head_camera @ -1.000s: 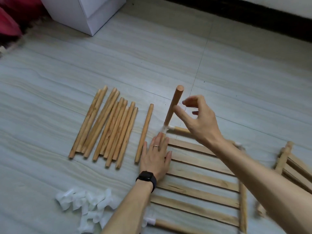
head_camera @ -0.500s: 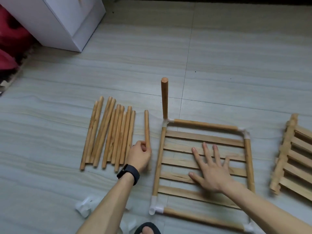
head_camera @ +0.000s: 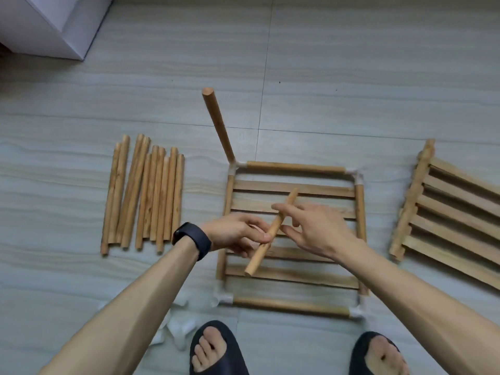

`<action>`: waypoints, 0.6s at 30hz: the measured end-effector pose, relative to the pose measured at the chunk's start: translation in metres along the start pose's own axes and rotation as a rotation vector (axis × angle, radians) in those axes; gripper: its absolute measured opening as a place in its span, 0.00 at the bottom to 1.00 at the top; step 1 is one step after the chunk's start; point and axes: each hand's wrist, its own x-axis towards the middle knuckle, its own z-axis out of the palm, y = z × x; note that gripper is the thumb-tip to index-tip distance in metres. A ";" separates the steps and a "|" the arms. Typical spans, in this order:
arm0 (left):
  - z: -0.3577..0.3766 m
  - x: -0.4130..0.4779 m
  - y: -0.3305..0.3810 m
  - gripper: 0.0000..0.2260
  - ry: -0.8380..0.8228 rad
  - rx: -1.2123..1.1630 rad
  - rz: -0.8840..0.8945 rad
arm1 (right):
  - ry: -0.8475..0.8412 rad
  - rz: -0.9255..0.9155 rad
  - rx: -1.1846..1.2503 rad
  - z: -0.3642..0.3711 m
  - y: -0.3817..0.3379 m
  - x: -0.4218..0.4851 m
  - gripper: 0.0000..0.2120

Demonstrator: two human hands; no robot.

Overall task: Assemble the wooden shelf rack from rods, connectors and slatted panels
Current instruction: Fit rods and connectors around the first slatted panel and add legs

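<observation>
Over the frame (head_camera: 295, 167) on the floor, your left hand (head_camera: 238, 234) pinches a rod (head_camera: 290, 198), your right hand (head_camera: 311, 228) spread loosely beside it, gripping nothing: take it near one end, then press it squarely into the far-right connector (head_camera: 357, 177).

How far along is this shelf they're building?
Done: one slatted panel framed by four rods and white corner connectors, with one upright rod plugged in. In hand: the left hand grips another rod, the right hand touching it. Left: three more uprights, the loose rods, the second panel and spare connectors.
</observation>
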 end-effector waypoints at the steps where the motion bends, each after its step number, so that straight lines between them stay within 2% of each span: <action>1: 0.004 0.008 0.013 0.14 -0.015 0.027 0.023 | -0.030 0.007 -0.046 -0.004 0.008 -0.004 0.23; 3: 0.013 0.025 0.037 0.15 -0.028 0.078 0.080 | 0.032 0.100 -0.052 -0.012 0.026 -0.012 0.17; 4: 0.018 0.036 0.047 0.15 0.029 0.114 0.114 | 0.096 0.169 -0.034 -0.017 0.037 -0.016 0.16; 6: 0.031 0.060 0.056 0.15 0.308 0.244 0.194 | 0.212 0.306 0.043 -0.029 0.062 -0.022 0.14; 7: 0.037 0.073 0.056 0.17 0.488 0.423 0.231 | 0.259 0.363 0.100 -0.034 0.074 -0.025 0.13; 8: 0.043 0.085 0.053 0.22 0.622 0.705 0.232 | 0.304 0.408 0.165 -0.040 0.085 -0.028 0.14; 9: 0.049 0.097 0.048 0.29 0.675 0.965 0.210 | 0.355 0.440 0.236 -0.045 0.094 -0.030 0.17; 10: 0.054 0.108 0.041 0.34 0.666 1.139 0.189 | 0.414 0.473 0.317 -0.050 0.100 -0.033 0.19; 12: 0.061 0.130 0.028 0.41 0.579 1.272 0.136 | 0.539 0.544 0.462 -0.059 0.111 -0.035 0.18; 15: 0.069 0.152 0.008 0.44 0.554 1.284 0.068 | 0.681 0.613 0.634 -0.069 0.120 -0.033 0.18; 18: 0.070 0.158 0.002 0.45 0.586 1.275 0.058 | 0.696 0.645 0.778 -0.073 0.120 -0.027 0.19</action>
